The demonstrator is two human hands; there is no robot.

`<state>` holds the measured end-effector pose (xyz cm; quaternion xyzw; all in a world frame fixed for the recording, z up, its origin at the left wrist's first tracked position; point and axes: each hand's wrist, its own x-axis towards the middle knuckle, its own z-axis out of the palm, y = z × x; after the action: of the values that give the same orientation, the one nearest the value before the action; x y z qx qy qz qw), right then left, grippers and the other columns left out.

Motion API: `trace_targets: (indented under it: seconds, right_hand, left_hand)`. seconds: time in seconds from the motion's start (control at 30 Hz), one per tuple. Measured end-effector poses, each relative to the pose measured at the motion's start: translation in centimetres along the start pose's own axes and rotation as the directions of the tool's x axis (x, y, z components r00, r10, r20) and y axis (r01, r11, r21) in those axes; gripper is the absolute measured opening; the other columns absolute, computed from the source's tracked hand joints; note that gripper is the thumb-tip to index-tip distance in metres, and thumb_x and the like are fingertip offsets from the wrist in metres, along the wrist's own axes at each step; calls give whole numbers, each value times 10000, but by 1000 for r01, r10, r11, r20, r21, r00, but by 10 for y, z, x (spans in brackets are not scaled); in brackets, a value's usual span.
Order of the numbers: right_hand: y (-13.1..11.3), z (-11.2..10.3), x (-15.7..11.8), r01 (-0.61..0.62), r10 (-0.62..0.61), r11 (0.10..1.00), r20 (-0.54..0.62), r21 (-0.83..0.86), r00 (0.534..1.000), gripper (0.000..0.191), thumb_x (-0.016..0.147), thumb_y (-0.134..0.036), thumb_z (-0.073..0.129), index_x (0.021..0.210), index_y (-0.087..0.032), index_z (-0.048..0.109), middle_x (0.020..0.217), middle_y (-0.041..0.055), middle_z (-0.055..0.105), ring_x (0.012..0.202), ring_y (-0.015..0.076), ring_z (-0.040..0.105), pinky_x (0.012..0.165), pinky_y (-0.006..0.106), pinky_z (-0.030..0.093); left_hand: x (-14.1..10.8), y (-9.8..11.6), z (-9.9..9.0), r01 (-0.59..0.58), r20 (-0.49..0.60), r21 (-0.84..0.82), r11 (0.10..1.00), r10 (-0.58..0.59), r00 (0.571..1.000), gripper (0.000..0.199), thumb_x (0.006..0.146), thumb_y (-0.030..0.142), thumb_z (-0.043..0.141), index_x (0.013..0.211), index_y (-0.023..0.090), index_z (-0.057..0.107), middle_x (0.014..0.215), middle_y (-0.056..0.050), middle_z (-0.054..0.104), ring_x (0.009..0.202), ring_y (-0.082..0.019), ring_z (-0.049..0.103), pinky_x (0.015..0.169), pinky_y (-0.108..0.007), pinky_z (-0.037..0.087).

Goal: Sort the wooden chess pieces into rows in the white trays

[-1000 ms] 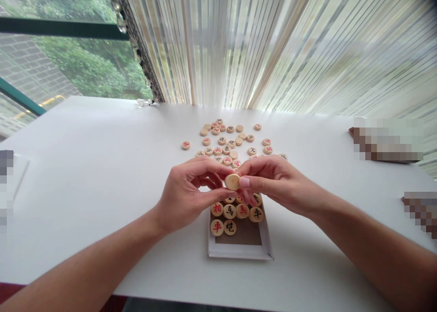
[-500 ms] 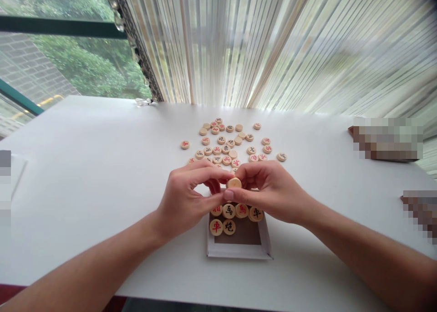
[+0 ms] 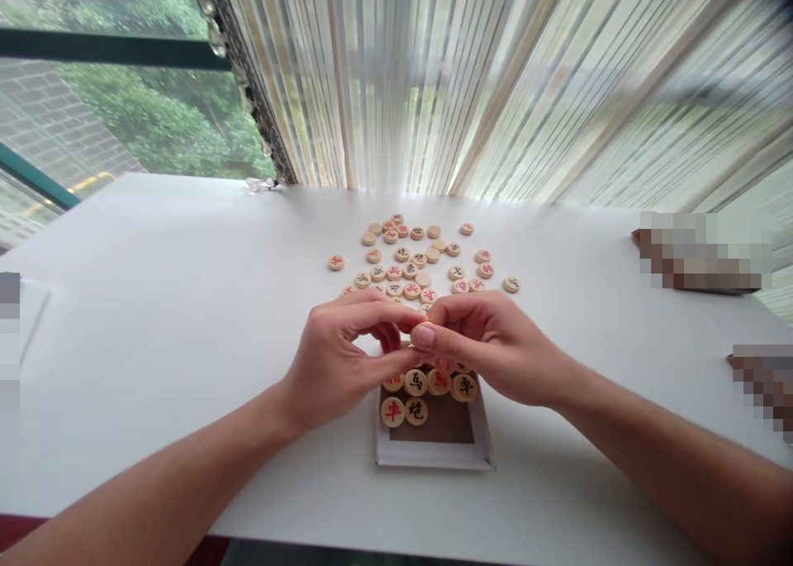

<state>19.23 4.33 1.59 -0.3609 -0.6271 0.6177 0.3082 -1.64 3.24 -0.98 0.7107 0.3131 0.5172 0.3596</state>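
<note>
Between the fingertips of both hands, a round wooden Chinese chess piece [image 3: 416,335] is held above the far part of a shallow white box. My left hand [image 3: 347,339] pinches it from the left with thumb and fingers. The thumb of my right hand [image 3: 489,339] lies over the piece and hides most of its face. Inside the white box [image 3: 427,454], several pieces lie face up in rows, among them a red-lettered piece [image 3: 392,412] and a black-lettered piece [image 3: 415,411] in the nearest row. My hands cover the box's far end.
Beyond my hands, several loose chess pieces [image 3: 395,272] are scattered on the white table [image 3: 186,302], some face up and some blank side up. Blurred-out objects [image 3: 700,252] stand at the right. A string curtain [image 3: 409,78] and a window [image 3: 142,111] border the table's back.
My right thumb has moved up from below the piece onto its face, covering it. Both hands stay in the same place over the box.
</note>
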Motion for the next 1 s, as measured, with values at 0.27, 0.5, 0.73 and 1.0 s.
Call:
trace_targets:
  seconds: [0.27, 0.5, 0.73, 1.0]
  right_hand:
    - [-2, -2, 0, 19, -18, 1000, 34, -24, 999, 373, 919, -444, 808, 729, -150, 679, 629, -10, 570, 575, 105, 472, 505, 244, 358]
    - [-3, -3, -1, 31, -30, 999, 47, -29, 998, 421, 938, -517, 768, 728, -163, 678, 646, 12, 605, 592, 124, 508, 522, 260, 394]
    - [-1, -4, 0, 8, -8, 999, 24, 31, 1000, 294, 882, -389, 841, 748, -166, 704, 658, 14, 657, 585, 131, 583, 532, 253, 446]
    - [1, -5, 1, 199, -205, 968, -25, -154, 978, 149, 970, -274, 730, 1024, -175, 827, 771, 34, 730, 637, 136, 629, 562, 245, 522]
  left_hand:
    - [0, 0, -1, 67, 7, -85, 994, -67, 998, 263, 782, 77, 905, 1024, 156, 839, 894, -40, 747, 688, -103, 700, 618, -211, 627]
    - [0, 0, -2, 92, 16, -133, 987, -91, 996, 304, 765, 48, 898, 1039, 169, 842, 910, -36, 741, 704, -104, 709, 627, -205, 630]
    - [1, 1, -2, 121, 37, -134, 984, -117, 992, 275, 801, 144, 908, 1062, 163, 827, 933, -49, 742, 727, -122, 721, 641, -225, 641]
    - [3, -1, -2, 66, -60, -35, 997, -68, 996, 140, 862, 139, 853, 997, 158, 822, 951, -64, 765, 810, -151, 738, 669, -243, 644]
